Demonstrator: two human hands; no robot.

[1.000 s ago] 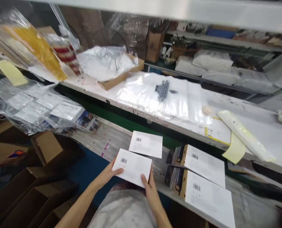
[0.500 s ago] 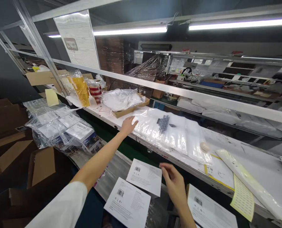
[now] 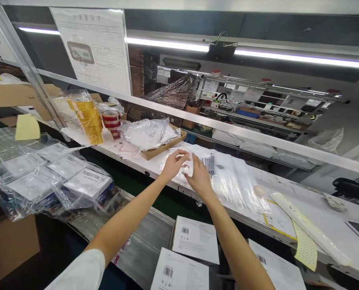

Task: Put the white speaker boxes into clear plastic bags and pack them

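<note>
Both hands meet over the near left end of a stack of clear plastic bags point(image 3: 232, 177) on the shelf. My left hand point(image 3: 173, 166) has its fingers closed on the edge of a plastic bag point(image 3: 189, 166). From the right side my right hand point(image 3: 200, 179) grips the same edge, which bunches up white between the two hands. How many layers they hold cannot be made out. Below, on the grey conveyor surface, sit a white box with a barcode point(image 3: 196, 237) and another white box point(image 3: 182, 272). A third white box point(image 3: 276, 264) is right of my right forearm.
Bagged boxes point(image 3: 87, 183) lie at left. On the shelf stand yellow tape rolls point(image 3: 88, 119), red tape rolls point(image 3: 111, 121) and a cardboard tray point(image 3: 162, 147) with a plastic bag in it. A yellow label sheet point(image 3: 306, 247) hangs over the front edge. A metal rail point(image 3: 209, 121) crosses above.
My right hand has risen from beside the white boxes to the bags and joined my left hand. My left hand, earlier resting on the stack with fingers spread, now pinches a bag edge. The view has shifted.
</note>
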